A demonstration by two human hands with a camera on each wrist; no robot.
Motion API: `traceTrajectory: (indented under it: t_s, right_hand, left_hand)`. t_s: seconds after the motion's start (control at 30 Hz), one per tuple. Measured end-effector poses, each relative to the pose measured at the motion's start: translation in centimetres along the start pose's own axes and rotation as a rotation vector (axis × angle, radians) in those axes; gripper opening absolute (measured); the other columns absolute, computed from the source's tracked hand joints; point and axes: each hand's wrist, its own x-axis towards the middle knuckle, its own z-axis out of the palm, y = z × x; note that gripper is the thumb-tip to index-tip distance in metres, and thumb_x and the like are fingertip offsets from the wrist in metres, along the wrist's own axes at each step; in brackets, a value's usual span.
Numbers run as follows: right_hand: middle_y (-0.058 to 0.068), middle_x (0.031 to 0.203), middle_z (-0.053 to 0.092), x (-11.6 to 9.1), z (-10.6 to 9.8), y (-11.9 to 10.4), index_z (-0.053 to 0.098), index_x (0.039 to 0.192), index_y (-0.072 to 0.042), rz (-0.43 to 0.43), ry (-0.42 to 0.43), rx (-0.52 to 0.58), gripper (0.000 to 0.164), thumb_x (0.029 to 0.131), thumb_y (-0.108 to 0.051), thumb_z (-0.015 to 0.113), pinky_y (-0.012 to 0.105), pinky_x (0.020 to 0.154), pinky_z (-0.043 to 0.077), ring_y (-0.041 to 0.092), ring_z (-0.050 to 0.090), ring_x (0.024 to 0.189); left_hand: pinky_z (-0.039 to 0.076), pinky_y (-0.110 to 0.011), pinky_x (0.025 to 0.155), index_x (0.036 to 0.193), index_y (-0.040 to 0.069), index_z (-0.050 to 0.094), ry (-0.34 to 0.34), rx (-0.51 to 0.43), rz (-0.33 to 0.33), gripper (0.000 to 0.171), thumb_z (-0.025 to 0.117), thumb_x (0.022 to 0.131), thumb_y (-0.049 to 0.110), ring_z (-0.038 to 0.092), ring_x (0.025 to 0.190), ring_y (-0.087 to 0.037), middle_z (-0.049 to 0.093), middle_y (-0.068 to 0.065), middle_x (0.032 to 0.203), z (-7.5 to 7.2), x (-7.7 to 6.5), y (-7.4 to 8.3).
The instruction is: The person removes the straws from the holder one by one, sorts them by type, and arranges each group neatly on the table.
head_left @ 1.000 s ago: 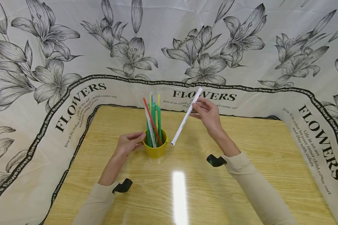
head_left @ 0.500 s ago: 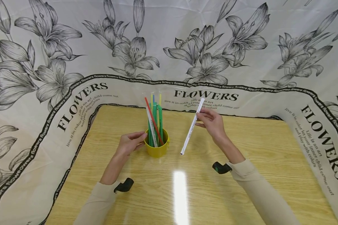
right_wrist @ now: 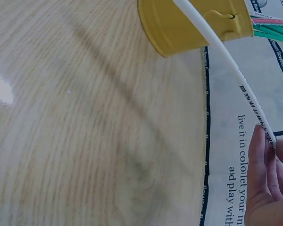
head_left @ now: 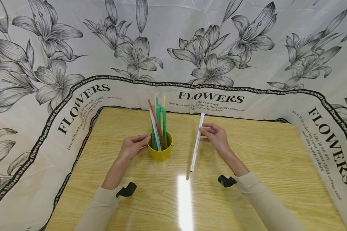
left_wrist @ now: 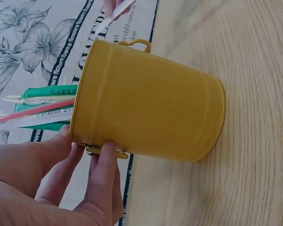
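A small yellow metal bucket (head_left: 161, 156) stands upright on the table, holding several straws. Among them are a red straw (head_left: 154, 112), green-wrapped straws (head_left: 164, 123) and a white-wrapped straw (left_wrist: 52, 115). My left hand (head_left: 133, 147) holds the bucket's near-left side, thumb at the rim and fingers against its small handle (left_wrist: 108, 153). To the right of the bucket, my right hand (head_left: 217, 138) pinches a paper-wrapped white straw (head_left: 196, 149) by its upper part. Dark print runs along this wrapper. The straw slants, its lower end close over the table and near its own shadow.
The wood-grain table (head_left: 263, 154) reflects a bright strip of light in front of the bucket. A white cloth (head_left: 150, 32) with flower drawings and lettering stands around the back and sides. A black wrist camera (head_left: 226, 181) sits at each cuff.
My right hand has come down and towards me with the white straw, whose lower end has moved away from the bucket, close to the table. The left hand stays on the bucket.
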Motion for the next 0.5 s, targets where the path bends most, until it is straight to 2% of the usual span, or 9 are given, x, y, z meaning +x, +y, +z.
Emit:
traceTrajectory:
  t_s: [0.17,0.3,0.4,0.5]
  right_hand:
    - [-0.003,0.096,0.074,-0.3,0.1,1.1,0.055,0.136,0.012,-0.002,-0.021,0.004,0.040,0.102,-0.005,0.066,0.049,0.093,0.060,0.012,0.071,0.089]
    - [-0.002,0.096,0.074,-0.6,0.4,2.0,0.055,0.135,0.013,0.007,-0.036,0.011,0.038,0.102,-0.002,0.064,0.042,0.088,0.063,0.012,0.071,0.088]
    - [0.003,0.099,0.073,-0.7,0.8,2.7,0.055,0.135,0.014,0.023,-0.044,0.020,0.037,0.102,-0.001,0.064,0.036,0.083,0.065,0.012,0.071,0.088]
    - [0.006,0.100,0.073,-0.8,1.2,3.5,0.055,0.134,0.015,0.039,-0.047,0.024,0.037,0.101,-0.001,0.064,0.036,0.082,0.065,0.011,0.071,0.087]
  left_hand:
    - [0.055,-0.040,0.103,0.134,-0.001,0.067,0.001,0.001,0.008,0.039,0.072,0.099,0.016,0.067,0.117,-0.024,0.063,-0.020,0.137,0.0,0.0,-0.1]
    - [0.054,-0.042,0.103,0.133,-0.001,0.068,0.009,0.001,0.009,0.038,0.072,0.099,0.015,0.068,0.116,-0.024,0.065,-0.019,0.135,0.1,0.1,-0.2]
    - [0.056,-0.040,0.102,0.133,0.000,0.068,0.015,0.000,0.006,0.037,0.072,0.099,0.015,0.068,0.115,-0.023,0.064,-0.019,0.135,0.1,0.2,-0.2]
    - [0.056,-0.040,0.101,0.133,-0.001,0.067,0.016,-0.009,0.007,0.037,0.072,0.099,0.013,0.068,0.116,-0.023,0.064,-0.020,0.136,0.1,0.2,-0.1]
